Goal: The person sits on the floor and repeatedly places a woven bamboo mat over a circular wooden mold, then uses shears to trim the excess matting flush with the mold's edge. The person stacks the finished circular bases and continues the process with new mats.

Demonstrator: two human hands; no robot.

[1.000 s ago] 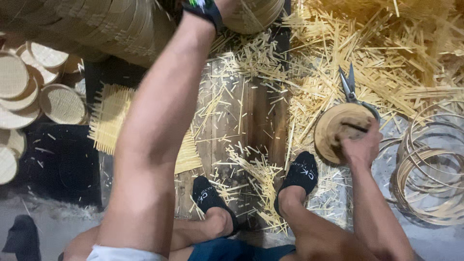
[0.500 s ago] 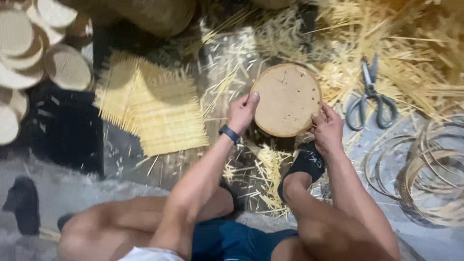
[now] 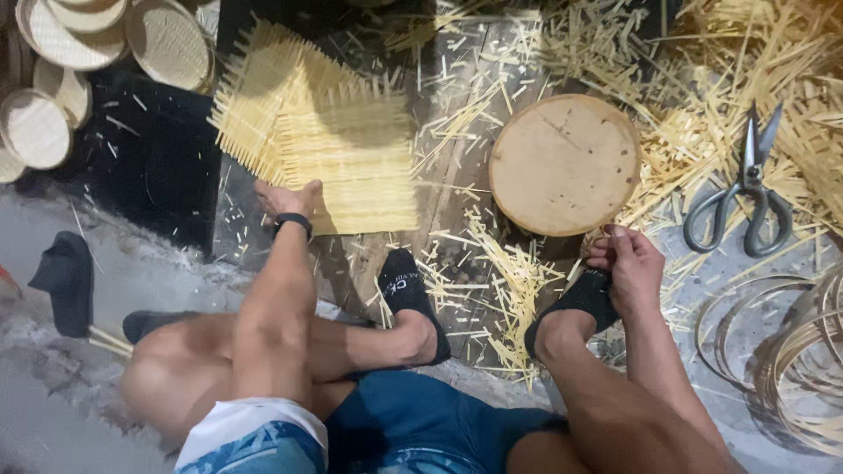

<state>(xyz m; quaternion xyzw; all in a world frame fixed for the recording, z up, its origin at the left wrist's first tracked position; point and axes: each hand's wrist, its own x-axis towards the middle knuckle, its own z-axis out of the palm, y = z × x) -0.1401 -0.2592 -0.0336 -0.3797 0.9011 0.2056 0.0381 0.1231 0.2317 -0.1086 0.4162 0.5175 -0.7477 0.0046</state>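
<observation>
Seen from above, a person sits on the floor with knees bent. Their left hand reaches to the left, fingers loosely curled, resting on the near left corner of a woven mat of pale bamboo strips; whether it grips the edge cannot be told. Their right hand is curled loosely, fingers bent inward, touching the toe of the black sock on the right foot and holding nothing that can be made out. Just beyond that hand lies a round wooden disc, flat on the boards. Scissors lie to the far right among loose bamboo splints. Round woven trays are stacked at far left.
</observation>
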